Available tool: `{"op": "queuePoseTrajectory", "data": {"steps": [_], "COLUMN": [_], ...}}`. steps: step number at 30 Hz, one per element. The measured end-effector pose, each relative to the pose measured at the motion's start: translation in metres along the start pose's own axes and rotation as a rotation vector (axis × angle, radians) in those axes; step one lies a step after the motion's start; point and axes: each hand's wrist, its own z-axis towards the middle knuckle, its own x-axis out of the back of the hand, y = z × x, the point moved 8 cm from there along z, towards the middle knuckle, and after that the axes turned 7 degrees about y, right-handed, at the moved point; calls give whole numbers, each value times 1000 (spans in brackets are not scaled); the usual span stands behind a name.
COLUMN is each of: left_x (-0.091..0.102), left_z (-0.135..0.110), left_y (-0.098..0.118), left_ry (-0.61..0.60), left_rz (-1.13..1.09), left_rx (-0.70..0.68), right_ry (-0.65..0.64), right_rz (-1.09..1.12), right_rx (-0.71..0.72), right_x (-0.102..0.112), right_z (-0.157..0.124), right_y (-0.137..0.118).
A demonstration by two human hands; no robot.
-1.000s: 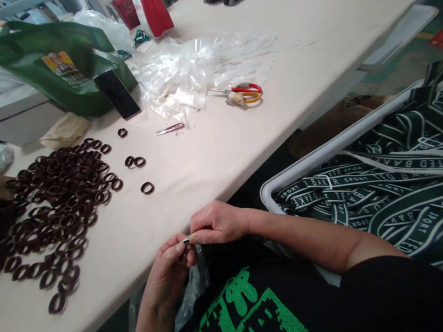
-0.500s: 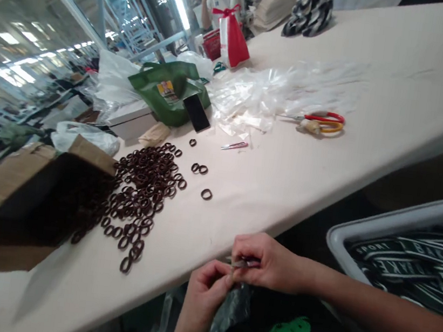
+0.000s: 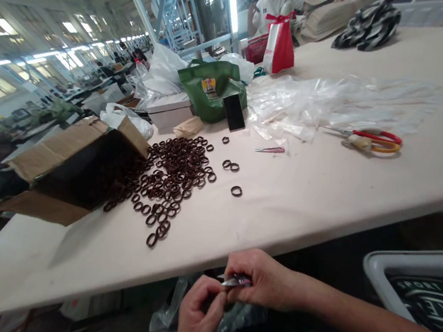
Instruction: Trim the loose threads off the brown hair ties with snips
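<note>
Just off the table's front edge, my right hand [image 3: 253, 279] is closed around small thread snips [image 3: 238, 281], whose pointed metal blades stick out toward my left hand [image 3: 201, 313]. My left thumb and index finger are pinched together close to the blade tips. Whatever sits in that pinch is too small and covered to make out. A pile of dark brown rings [image 3: 180, 166] spills over the table from an open cardboard box [image 3: 84, 156] lying on its side. One loose ring [image 3: 236, 191] lies apart from the pile.
Red-and-yellow-handled scissors [image 3: 375, 141], pink snips [image 3: 270, 149], clear plastic bags [image 3: 328, 101], a phone [image 3: 234, 112] and a green bag [image 3: 209, 91] lie on the table [image 3: 302, 198]. A grey bin [image 3: 379, 268] with dark printed straps stands at right. Another person [image 3: 281, 2] sits behind.
My view has shifted, so the table things appear farther right. The snips' blades show more plainly now between my hands; both hands stay together below the table edge.
</note>
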Motion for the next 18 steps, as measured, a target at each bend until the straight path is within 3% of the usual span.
{"op": "queuePoseTrajectory", "data": {"steps": [4,9,13,16,18], "left_x": [10,20,32,35,36], "left_z": [-1,4,6,5,7], "left_y": [-12,-22,-55,-78,-79], "left_ry": [87,148,205,186,132], "left_rz": [-164,-265,-83,176,285], "left_rx": [138,14,-35,-57,-84], "right_ry": [43,203,202,222,269], "right_rz": [13,-183,-263,-233,-214], "right_rx": [58,271,334,333,331], "right_x": [-11,-23,-28,-13,4], "right_z": [7,13,16,16,16], "right_y": [-7,-11,-6,-7,-9]}}
